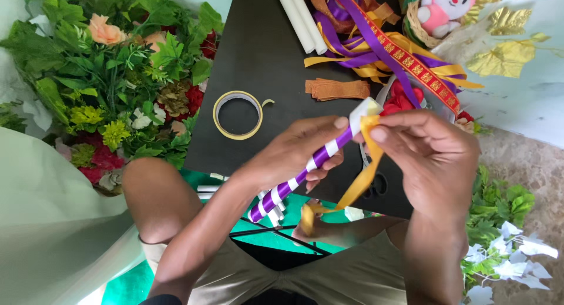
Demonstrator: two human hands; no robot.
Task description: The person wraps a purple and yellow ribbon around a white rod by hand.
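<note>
The stick (296,178) bears purple and white spiral stripes; the ribbon (359,184) is golden yellow, the tape roll (237,114) pale yellow, the tabletop (264,52) black.

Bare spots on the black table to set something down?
Black table: free strip between the foliage and white rolls, above the tape roll. Crowded right: ribbon pile, plush toy basket. Near edge taken by left hand, right hand, striped stick.

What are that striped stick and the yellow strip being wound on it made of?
The stick looks like a white rolled-paper or plastic tube, matte, spirally wrapped in glossy purple ribbon; which core, I cannot tell. The yellow ribbon looks like thin satin or plastic ribbon: it shines, curls and hangs limp from the right hand.
</note>
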